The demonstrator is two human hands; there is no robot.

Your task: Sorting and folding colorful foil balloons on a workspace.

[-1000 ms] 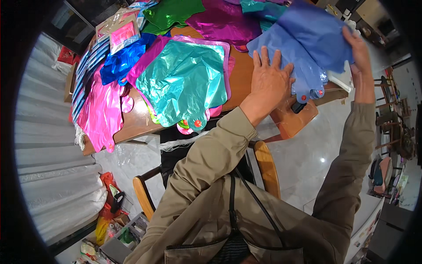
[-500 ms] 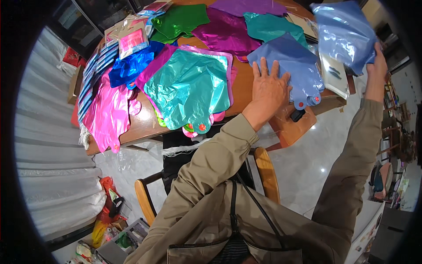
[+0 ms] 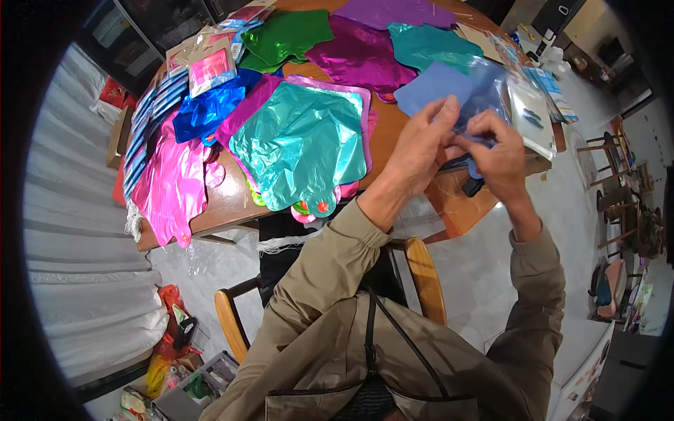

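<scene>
My left hand (image 3: 419,153) and my right hand (image 3: 500,151) meet at the table's right side. Between them they pinch the near end of a flat, uninflated blue foil balloon (image 3: 489,91); the exact spot is hidden by my fingers. Another periwinkle-blue foil balloon (image 3: 432,85) lies flat beneath and to the left. Left of my hands, a teal foil balloon (image 3: 300,137) rests on a stack of pink and magenta ones, its red-dotted tab over the table's front edge.
Green (image 3: 288,38), magenta (image 3: 361,52) and purple foil balloons (image 3: 397,12) cover the back of the wooden table (image 3: 228,200). Packaged goods (image 3: 210,64) are piled at the left. Clear packets (image 3: 531,116) sit right of my hands. A chair (image 3: 426,281) stands against the near edge.
My right hand has brought the raised blue balloon down and left onto the other blue one. My left hand has lifted from lying flat and now pinches beside it.
</scene>
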